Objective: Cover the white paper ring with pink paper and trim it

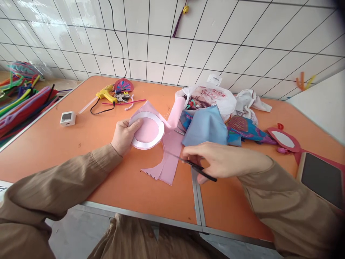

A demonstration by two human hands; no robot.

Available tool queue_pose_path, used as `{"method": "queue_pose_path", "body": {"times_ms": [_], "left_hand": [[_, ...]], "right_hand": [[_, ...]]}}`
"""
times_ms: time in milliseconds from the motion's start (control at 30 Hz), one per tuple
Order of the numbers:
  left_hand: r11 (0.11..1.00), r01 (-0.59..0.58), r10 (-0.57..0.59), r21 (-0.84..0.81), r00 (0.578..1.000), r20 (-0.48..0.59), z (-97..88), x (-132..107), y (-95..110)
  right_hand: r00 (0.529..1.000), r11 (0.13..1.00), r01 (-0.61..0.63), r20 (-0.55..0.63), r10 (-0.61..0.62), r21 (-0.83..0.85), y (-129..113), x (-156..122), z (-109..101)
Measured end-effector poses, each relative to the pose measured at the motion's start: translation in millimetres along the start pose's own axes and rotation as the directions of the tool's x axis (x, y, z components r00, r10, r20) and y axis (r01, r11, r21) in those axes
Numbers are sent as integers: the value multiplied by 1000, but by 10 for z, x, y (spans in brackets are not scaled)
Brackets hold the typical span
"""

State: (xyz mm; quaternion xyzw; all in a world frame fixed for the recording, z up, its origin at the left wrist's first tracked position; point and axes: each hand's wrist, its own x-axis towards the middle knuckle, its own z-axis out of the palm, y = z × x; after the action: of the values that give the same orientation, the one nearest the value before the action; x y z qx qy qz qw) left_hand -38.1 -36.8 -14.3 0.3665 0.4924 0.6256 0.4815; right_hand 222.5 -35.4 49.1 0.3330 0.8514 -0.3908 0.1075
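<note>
My left hand (126,133) grips a white oval ring (161,129) together with the pink fabric (147,130) behind it, thumb pressed on the ring's left side. Around the ring's lower edge the fabric is cut away, and a curved pink offcut (159,166) hangs down to its right. Black-handled scissors (198,167) are in my right hand (208,158), their blades pointing left toward the offcut. Whether the blade tips touch the fabric, I cannot tell. Beyond the ring, a pink roll of the fabric (178,109) leans upright.
Behind the hands lie a white plastic bag (226,100), blue cloth (206,127) and patterned fabric (250,130). A yellow glue gun (107,94), keys (122,97) and a small white device (68,118) are at left. A dark-screened tablet (322,180) lies at right on the orange table (121,190).
</note>
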Motion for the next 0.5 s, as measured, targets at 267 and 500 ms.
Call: {"method": "queue_pose_path", "body": {"times_ms": [267,500], "left_hand": [[999,-15,14,-49,1000,-24,9,-6,3],[995,-99,99,5,993,-60,-8,-13,42]], "right_hand": [[977,814,211,-96,-190,541,179,42,-70],[944,776,305,-281,-170,553,188,71,-25]]}}
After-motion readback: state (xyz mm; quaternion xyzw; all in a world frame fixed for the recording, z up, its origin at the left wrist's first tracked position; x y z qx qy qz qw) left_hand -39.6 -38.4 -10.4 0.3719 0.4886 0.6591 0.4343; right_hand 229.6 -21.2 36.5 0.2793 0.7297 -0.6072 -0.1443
